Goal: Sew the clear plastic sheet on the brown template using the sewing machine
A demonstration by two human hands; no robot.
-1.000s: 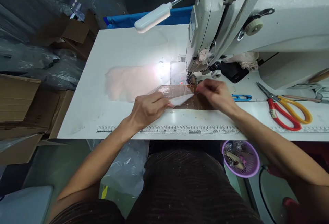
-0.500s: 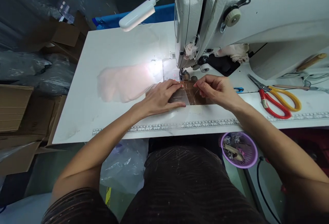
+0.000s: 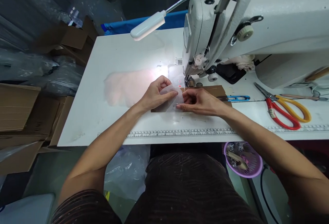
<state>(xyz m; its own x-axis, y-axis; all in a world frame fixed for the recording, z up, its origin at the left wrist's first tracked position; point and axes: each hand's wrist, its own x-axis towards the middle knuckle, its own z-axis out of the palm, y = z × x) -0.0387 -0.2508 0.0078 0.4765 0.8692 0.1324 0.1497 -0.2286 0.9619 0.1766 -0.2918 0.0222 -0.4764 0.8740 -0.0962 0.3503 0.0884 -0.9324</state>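
Observation:
My left hand (image 3: pixel 156 93) pinches a thin translucent white piece (image 3: pixel 168 103), lifting its upper edge off the table. My right hand (image 3: pixel 199 101) grips the same piece at its right edge, thumb in front and fingers curled behind. A small red mark shows near the top of the piece. Beneath both hands lies a flat brown strip (image 3: pixel 217 89), partly covered. The needle and presser foot (image 3: pixel 187 80) of the white sewing machine (image 3: pixel 197 35) are just above my right hand. Blue thread snips (image 3: pixel 239 98) lie right of that hand, their blades over the brown strip.
Scissors (image 3: pixel 285 110) with red and yellow handles lie to the right. Pale pink sheer fabric (image 3: pixel 123 88) rests on the left of the white table (image 3: pixel 84 114). A lamp (image 3: pixel 147 25) hangs above. A purple basket (image 3: pixel 257 169) stands below the front edge; cardboard boxes (image 3: pixel 23 110) are at left.
My left hand has gone from lying flat to pinching and raising the translucent piece. My right hand has moved left onto it, uncovering the blue snips. The view has shifted slightly.

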